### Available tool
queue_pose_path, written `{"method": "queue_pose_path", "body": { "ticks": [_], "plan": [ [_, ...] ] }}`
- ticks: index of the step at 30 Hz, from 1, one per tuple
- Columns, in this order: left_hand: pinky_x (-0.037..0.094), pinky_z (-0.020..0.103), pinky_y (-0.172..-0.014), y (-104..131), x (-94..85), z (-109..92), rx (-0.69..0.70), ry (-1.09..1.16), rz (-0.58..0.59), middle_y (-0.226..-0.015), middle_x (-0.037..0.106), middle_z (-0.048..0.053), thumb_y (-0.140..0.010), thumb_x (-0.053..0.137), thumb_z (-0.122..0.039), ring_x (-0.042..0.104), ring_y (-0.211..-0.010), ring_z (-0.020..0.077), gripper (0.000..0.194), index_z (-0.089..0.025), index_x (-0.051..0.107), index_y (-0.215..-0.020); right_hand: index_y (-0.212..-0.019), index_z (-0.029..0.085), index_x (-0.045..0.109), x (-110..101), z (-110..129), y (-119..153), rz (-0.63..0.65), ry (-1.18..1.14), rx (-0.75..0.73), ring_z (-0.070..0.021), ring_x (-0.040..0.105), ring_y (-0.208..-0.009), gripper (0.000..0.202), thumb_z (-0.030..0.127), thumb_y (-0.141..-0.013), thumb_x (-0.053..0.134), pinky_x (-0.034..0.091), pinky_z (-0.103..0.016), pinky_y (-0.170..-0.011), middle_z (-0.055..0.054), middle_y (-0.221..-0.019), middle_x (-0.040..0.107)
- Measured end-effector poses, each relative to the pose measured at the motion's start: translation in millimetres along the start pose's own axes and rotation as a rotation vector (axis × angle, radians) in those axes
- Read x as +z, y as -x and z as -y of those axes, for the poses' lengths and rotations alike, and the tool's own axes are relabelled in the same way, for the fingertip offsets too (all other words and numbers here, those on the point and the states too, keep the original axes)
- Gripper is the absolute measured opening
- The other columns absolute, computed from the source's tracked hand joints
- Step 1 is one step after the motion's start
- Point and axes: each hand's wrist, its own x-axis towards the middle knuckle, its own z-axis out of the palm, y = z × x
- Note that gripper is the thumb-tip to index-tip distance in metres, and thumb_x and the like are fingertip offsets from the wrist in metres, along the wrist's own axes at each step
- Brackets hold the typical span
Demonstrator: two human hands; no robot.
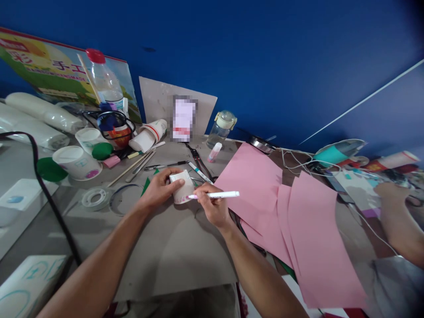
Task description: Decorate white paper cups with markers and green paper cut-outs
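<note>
My left hand (162,187) is closed around a small white paper cup (181,191), tilted over the grey table. Pink marks run along the cup's lower edge. In my right hand (212,205) is a white marker pen (225,194), its pink tip at the cup's lower right side. Just behind the right hand lies another marker with a teal end (200,172). Scissors (198,160) and a black pen (165,165) lie beyond the cup. Left of my left hand are a clear ring (126,199) and a roll of tape (94,199).
Pink paper sheets (311,238) spread to the right. Paper cups (77,162), a capped bottle (104,79) and a black cable (39,176) are on the left. A lidded glass jar (220,130) and a glue stick (215,152) stand behind. Another person's arm (399,216) is at far right.
</note>
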Motion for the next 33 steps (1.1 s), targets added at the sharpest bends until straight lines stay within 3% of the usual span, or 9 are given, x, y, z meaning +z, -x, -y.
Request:
{"method": "queue_pose_path", "body": {
  "ticks": [5,15,22,33],
  "plan": [
    [0.052,0.039,-0.08,-0.6,0.1,-0.6,0.004,-0.002,-0.007,-0.101,0.071,0.011,-0.069,0.068,-0.054,0.064,-0.09,0.0278,0.056,-0.013,0.066,-0.106,-0.077,0.019,0.063,1.0,0.2,-0.3,-0.04,0.029,0.0,-0.0153,0.055,-0.068,0.023,0.03,-0.092,0.051,0.044,-0.03,-0.066,-0.002,-0.072,0.061],
    [0.051,0.035,-0.073,1.8,0.5,-5.5,-0.057,0.063,-0.015,-0.098,0.071,0.011,-0.066,0.07,-0.055,0.064,-0.085,0.0259,0.059,-0.012,0.066,-0.106,-0.075,0.019,0.065,-1.1,-7.2,0.1,-0.176,-0.17,0.145,-0.0121,0.049,-0.055,0.029,0.042,-0.089,0.055,0.039,-0.026,-0.054,0.001,-0.059,0.055],
    [0.05,0.032,-0.067,3.9,0.0,-3.6,-0.109,0.19,-0.02,-0.097,0.071,0.01,-0.069,0.068,-0.05,0.064,-0.081,0.024,0.053,-0.014,0.066,-0.108,-0.069,0.019,0.063,-3.4,-1.4,-3.0,-0.083,-0.131,0.161,-0.0117,0.047,-0.056,0.033,0.047,-0.086,0.057,0.039,-0.026,-0.053,0.001,-0.061,0.055],
    [0.048,0.035,-0.075,3.1,-2.4,-2.9,-0.087,0.176,-0.003,-0.099,0.071,0.008,-0.069,0.067,-0.039,0.062,-0.085,0.0243,0.043,-0.017,0.067,-0.106,-0.074,0.019,0.063,-1.1,0.3,-0.5,-0.01,-0.095,0.083,-0.0127,0.049,-0.06,0.023,0.034,-0.09,0.054,0.04,-0.026,-0.058,0.0,-0.066,0.056]
  ]
}}
